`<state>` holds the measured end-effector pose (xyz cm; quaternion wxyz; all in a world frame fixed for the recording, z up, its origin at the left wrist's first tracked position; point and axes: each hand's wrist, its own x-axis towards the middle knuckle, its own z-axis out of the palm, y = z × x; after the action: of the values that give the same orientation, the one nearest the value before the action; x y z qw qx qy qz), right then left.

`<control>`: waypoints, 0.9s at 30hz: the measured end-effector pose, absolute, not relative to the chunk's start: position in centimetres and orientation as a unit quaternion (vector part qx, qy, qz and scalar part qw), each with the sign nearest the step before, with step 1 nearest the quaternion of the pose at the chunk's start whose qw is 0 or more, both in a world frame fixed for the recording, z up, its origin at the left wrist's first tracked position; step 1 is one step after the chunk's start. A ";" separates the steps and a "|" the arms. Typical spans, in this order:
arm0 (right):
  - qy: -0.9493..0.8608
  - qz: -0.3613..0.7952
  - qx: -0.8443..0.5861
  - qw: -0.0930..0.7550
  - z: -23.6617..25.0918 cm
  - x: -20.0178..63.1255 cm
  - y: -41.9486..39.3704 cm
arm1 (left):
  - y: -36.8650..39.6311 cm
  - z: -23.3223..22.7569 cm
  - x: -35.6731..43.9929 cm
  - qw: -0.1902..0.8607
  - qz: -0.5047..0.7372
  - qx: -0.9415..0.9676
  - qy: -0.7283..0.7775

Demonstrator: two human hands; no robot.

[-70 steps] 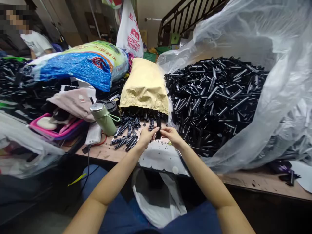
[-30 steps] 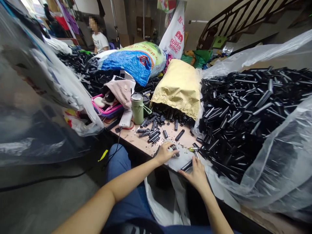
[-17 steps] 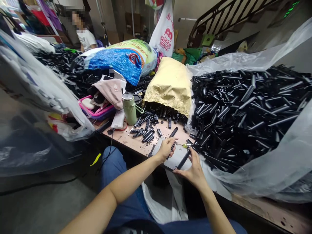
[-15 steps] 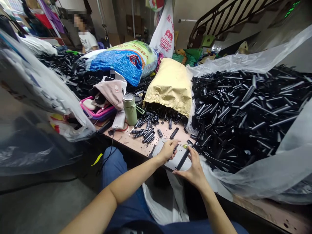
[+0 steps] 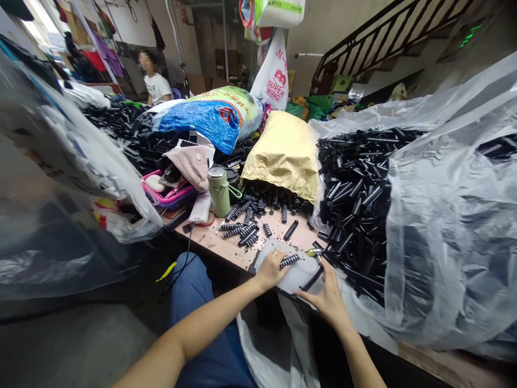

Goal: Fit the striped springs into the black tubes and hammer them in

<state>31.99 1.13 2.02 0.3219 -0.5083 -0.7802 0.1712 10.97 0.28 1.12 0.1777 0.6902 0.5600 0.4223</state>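
Observation:
My left hand is closed around one end of a ridged black cylinder with rows of pale dots. Its free end points right, above a grey pad at the table edge. My right hand grips a long, smooth black plastic piece between thumb and fingers, one at each end. Just beyond those fingertips lies a small tool with a yellow-green part. Another smooth black piece rests on the pinkish tabletop. Several more dotted cylinders lie loose to the left.
A yellow sack spills dotted cylinders toward me. To the right, black plastic pieces are heaped under clear sheeting. A green flask, a white power bank and a pink basket stand left. A person sits farther back.
The view has tilted up slightly. My left hand has turned, and the dotted cylinder in it shows more. Clear sheeting now covers more of the right-hand heap.

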 end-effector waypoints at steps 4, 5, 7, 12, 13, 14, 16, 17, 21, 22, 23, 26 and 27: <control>-0.746 0.189 -0.546 0.330 1.8 33.7 1.7 | 0.4 3.8 10.0 0.242 0.568 0.599 0.510; -0.738 0.180 -0.554 0.341 2.0 33.9 1.8 | 0.6 4.7 9.9 0.244 0.569 0.589 0.519; -0.732 0.173 -0.556 0.353 2.1 34.0 1.6 | 0.8 6.2 9.8 0.239 0.512 0.607 0.558; -0.719 0.286 -0.551 0.312 1.2 33.4 0.1 | 1.2 7.2 10.1 0.209 0.280 0.727 0.591; -0.711 0.290 -0.559 0.312 1.0 33.4 0.0 | 1.4 7.0 10.3 0.216 0.284 0.734 0.578; -0.705 0.287 -0.568 0.314 0.8 33.5 0.0 | 1.7 6.5 10.6 0.231 0.311 0.729 0.564; -0.703 0.264 -0.578 0.319 0.7 33.9 0.5 | 2.3 5.3 11.2 0.279 0.413 0.686 0.531; -0.707 0.250 -0.581 0.316 0.8 34.2 0.8 | 2.6 4.6 11.5 0.308 0.470 0.650 0.511; -0.735 0.199 -0.587 0.277 0.8 35.1 1.8 | 2.7 1.8 12.9 0.403 0.592 0.535 0.448; -0.741 0.189 -0.587 0.268 0.7 35.2 1.9 | 2.6 1.4 13.2 0.413 0.596 0.525 0.446; -0.746 0.179 -0.586 0.261 0.5 35.2 1.9 | 2.6 1.1 13.4 0.420 0.596 0.517 0.449; -0.763 0.152 -0.571 0.263 0.3 34.9 1.7 | 2.4 1.2 13.9 0.441 0.592 0.486 0.468; -0.769 0.149 -0.560 0.270 0.4 34.7 1.5 | 2.4 1.6 14.0 0.455 0.591 0.474 0.468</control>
<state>34.71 1.55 0.40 0.2696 -0.5605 -0.7687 0.1490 14.02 2.39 1.60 0.4551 0.4740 0.4685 0.5905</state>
